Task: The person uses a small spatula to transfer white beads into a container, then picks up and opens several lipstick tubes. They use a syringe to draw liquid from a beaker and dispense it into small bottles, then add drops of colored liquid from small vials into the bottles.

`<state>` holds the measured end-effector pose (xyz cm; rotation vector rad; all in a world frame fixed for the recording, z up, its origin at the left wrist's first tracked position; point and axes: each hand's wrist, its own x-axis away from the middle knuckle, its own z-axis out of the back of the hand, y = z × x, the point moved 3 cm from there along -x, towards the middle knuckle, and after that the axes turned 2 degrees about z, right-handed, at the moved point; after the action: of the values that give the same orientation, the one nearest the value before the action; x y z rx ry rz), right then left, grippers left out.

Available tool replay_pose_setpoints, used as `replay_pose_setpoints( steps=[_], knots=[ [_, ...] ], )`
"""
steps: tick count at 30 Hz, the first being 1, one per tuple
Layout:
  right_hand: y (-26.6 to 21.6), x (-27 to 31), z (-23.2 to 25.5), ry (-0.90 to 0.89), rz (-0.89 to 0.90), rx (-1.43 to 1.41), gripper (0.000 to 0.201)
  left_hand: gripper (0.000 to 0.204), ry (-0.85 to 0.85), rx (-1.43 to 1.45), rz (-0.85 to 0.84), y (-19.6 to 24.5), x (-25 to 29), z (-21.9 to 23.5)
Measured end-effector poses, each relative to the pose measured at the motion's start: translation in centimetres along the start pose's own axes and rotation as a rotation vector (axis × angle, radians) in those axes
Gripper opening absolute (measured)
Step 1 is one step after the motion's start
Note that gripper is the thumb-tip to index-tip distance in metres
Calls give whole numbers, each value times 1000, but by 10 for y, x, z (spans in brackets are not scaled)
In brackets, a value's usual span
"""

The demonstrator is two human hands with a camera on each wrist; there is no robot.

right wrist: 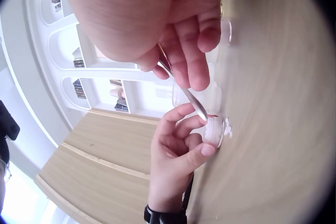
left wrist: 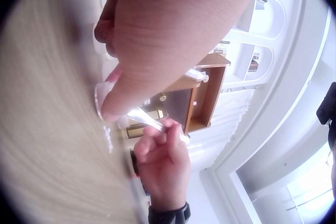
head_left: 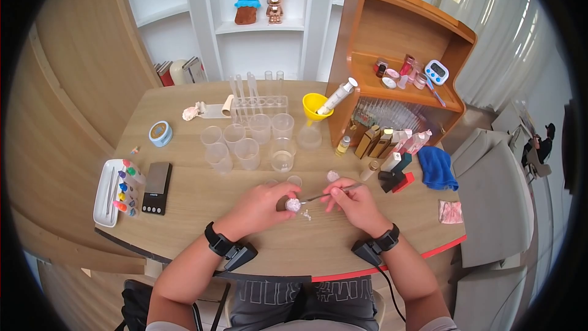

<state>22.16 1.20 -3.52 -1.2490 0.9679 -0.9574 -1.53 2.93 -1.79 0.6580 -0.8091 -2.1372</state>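
Note:
Between its thumb and fingers my left hand [head_left: 257,209] holds a small clear jar [head_left: 293,206], heaped with pale pink, crumbly stuff. A slim metal spatula [head_left: 316,197] is pinched in my right hand [head_left: 357,206]. In the right wrist view the flat tip of the spatula [right wrist: 195,105] reaches the rim of the jar [right wrist: 214,132]. White crumbs [head_left: 306,215] lie on the wooden table [head_left: 269,251] beside the jar. Just beyond my hands sit a small clear container [head_left: 295,180] and a little pot with pinkish content [head_left: 332,176].
Several plastic cups [head_left: 248,153] and a tube rack [head_left: 269,103] stand ahead. A yellow funnel [head_left: 312,105] sits on a flask. At left are a black scale [head_left: 157,189] and a white tray [head_left: 105,208]; at right, cosmetic boxes [head_left: 367,141] and a blue cloth [head_left: 438,168].

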Motion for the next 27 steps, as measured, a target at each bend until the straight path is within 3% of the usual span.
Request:
replay_pose_setpoints(
  steps=[7,16,27],
  knots=[
    [-4,0,2,-20,6,-54,18,47,1,-13,5,-1,1,0],
    [-1,0,0,-37,-167,-72,10,46,4,-22,13,0,1,0],
    [-5,-1,9,-18,-282,-183,18,45,11,-31,-17,-1,1,0]
  ],
)
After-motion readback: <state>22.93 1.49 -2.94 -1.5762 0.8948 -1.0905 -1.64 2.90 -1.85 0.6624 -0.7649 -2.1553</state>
